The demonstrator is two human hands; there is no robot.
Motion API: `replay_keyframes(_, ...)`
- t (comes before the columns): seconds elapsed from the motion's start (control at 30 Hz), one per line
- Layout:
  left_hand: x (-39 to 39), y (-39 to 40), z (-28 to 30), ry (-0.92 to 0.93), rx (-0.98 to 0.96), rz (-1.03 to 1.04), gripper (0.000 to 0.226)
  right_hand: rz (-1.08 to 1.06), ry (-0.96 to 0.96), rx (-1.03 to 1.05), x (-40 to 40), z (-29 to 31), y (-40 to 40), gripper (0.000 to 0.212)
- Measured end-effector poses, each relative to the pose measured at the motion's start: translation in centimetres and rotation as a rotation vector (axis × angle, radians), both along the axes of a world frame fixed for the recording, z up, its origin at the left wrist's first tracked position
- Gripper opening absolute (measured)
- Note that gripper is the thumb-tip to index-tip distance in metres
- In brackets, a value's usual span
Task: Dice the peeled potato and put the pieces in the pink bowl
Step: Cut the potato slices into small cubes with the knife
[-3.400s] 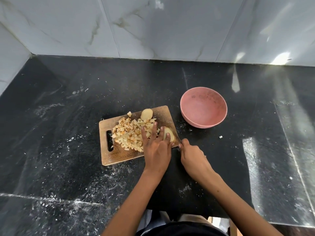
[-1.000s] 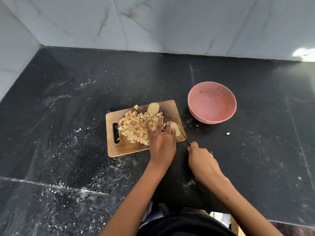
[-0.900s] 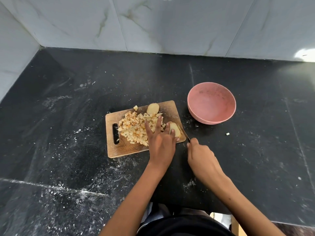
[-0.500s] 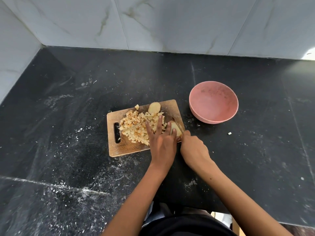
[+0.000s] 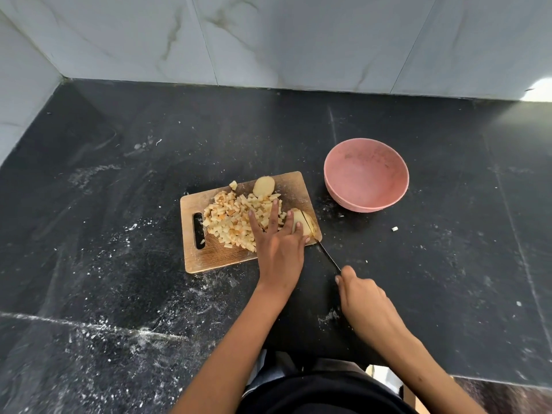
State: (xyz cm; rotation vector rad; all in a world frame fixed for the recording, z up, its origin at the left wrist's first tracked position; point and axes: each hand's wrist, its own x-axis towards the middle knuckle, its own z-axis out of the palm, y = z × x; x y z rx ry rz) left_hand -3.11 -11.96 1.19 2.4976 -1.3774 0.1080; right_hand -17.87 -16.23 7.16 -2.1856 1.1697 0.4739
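My left grip [image 5: 279, 246] presses flat on the pale peeled potato chunk [image 5: 304, 224], half hiding it; my right grip [image 5: 363, 297] wraps the thin dark knife [image 5: 327, 256], handle hidden.

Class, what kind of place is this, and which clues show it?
Probably a home kitchen: a black stone counter backed by marble-look wall tiles, with a wooden chopping board of diced potato.

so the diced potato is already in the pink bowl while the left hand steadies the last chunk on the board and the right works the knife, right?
Not quite. The head view shows the pink bowl holding no dice; the diced potato is piled on the board. The rest holds: left hand steadies the chunk, right hand works the knife.
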Motion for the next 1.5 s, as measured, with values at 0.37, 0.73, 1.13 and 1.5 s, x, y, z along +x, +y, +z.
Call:
replay_keyframes(0.37, 0.0, 0.4, 0.1, -0.009, -0.083, 0.007, 0.018, -0.019, -0.049, -0.063, 6.2, -0.6, -2.3, 0.02)
replay_keyframes(0.73, -0.1, 0.1, 0.3, 0.026, -0.036, 0.043, 0.03, 0.014, 0.069, -0.058, 6.5, -0.8, -1.4, 0.035)
replay_keyframes(1.13, 0.0, 0.5, -0.3, 0.011, -0.11, 0.024, 0.005, 0.0, 0.021, 0.015, 0.4, 0.5, 0.3, 0.021)
replay_keyframes(1.5, 0.2, 0.9, 0.2, 0.0, -0.14, 0.019, 0.007, -0.051, -0.097, -0.053, 6.7, -0.2, -2.1, 0.023)
